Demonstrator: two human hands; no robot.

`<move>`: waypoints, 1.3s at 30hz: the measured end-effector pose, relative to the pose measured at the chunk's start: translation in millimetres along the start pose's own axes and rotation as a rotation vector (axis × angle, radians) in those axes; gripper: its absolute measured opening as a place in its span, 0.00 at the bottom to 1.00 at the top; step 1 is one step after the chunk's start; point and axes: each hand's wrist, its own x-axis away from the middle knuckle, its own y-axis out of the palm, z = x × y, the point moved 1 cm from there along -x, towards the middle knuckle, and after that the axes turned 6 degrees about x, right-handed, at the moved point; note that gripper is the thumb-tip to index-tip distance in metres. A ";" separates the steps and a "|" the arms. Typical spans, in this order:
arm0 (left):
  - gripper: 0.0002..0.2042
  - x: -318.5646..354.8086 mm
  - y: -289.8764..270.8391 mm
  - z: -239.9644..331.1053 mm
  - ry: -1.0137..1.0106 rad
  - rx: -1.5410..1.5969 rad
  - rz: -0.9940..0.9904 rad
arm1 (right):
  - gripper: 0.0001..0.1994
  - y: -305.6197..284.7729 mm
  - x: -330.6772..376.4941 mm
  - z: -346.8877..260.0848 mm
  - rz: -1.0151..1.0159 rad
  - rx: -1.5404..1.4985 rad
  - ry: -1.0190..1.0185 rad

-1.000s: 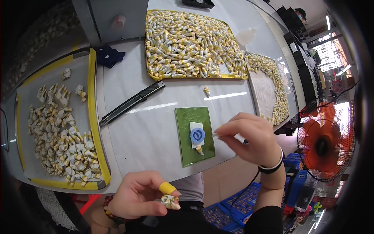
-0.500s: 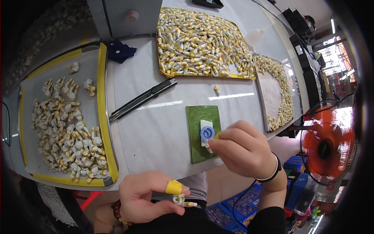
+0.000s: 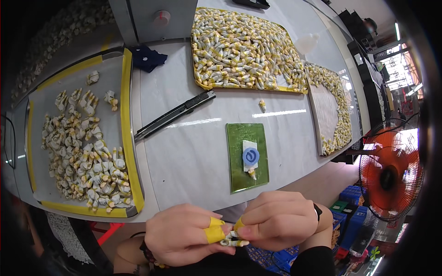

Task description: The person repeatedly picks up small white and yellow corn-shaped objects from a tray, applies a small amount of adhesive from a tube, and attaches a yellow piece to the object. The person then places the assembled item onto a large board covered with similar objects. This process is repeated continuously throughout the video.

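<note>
My left hand [image 3: 184,232], yellow tape round a finger, pinches a small white-and-yellow figurine part [image 3: 235,242] with a skin-toned tip, close to my body below the table edge. Against it, my right hand [image 3: 278,221] is closed with its fingertips on a small white piece [image 3: 233,234]; the fingers partly hide where the two meet. Just beyond my hands lies a green mat [image 3: 235,177]. On it a round blue disc [image 3: 250,156] with a swirl rests on a white pad, and a small limb-like piece [image 3: 252,174] lies at the pad's near end.
To the left, a yellow-taped tray [image 3: 131,175] bears many white figurine parts. Two trays of small limb pieces [image 3: 244,50] [image 3: 343,110] stand at the back and right. A black utility knife [image 3: 175,114], a loose piece [image 3: 262,106] and a dark cloth [image 3: 148,58] lie between. An orange fan [image 3: 389,177] stands right.
My right hand has come back from the green mat, down and to the left, and now meets my left hand at the figurine part. The blue disc is uncovered.
</note>
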 end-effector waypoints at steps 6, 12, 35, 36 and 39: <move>0.11 3.6 5.7 1.2 0.062 -0.073 0.100 | 0.08 2.2 -3.3 6.0 -0.010 -0.058 -0.070; 0.13 3.0 5.2 0.1 0.057 -0.094 0.059 | 0.09 2.1 -0.8 5.9 0.016 -0.026 -0.061; 0.11 9.1 7.9 -9.9 -0.438 0.739 0.016 | 0.08 0.4 -7.4 12.8 -0.137 -0.236 -0.008; 0.11 9.1 7.3 -8.9 -0.442 0.751 0.010 | 0.08 0.6 -8.3 12.6 -0.143 -0.215 -0.017; 0.12 7.4 2.3 -0.9 -0.471 0.698 -0.003 | 0.07 1.5 -10.6 10.7 -0.146 -0.176 -0.044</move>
